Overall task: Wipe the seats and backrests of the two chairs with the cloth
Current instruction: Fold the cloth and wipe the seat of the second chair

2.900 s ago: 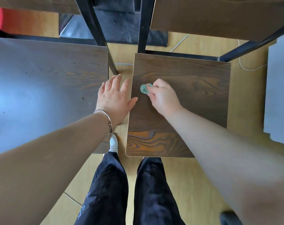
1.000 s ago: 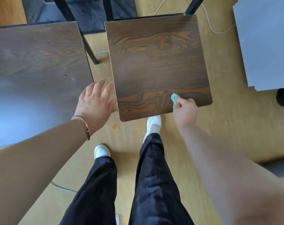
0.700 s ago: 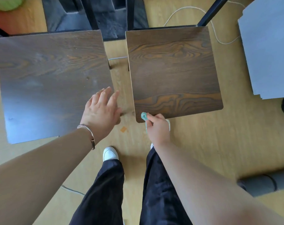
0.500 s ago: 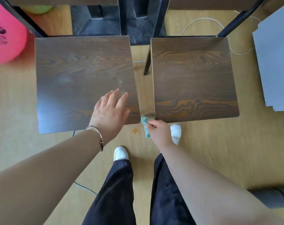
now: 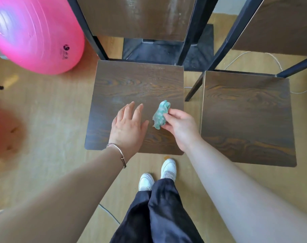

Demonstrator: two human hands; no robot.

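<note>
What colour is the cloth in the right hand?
Teal green cloth, mottled lighter; head view.

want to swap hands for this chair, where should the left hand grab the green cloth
Probably take the cloth by its free left edge and upper tip, coming in from the left. The right hand pinches its right side, so the bunched wad sticks out bare toward the left hand, which is open over the seat just beside it.

The light wooden floor (image 5: 52, 116) carries two dark wood-grain chairs side by side, the left chair (image 5: 131, 85) and the right chair (image 5: 245, 111). A pink ball (image 5: 35, 32) sits left of them, and a white cable (image 5: 275, 62) lies behind the right chair.
</note>
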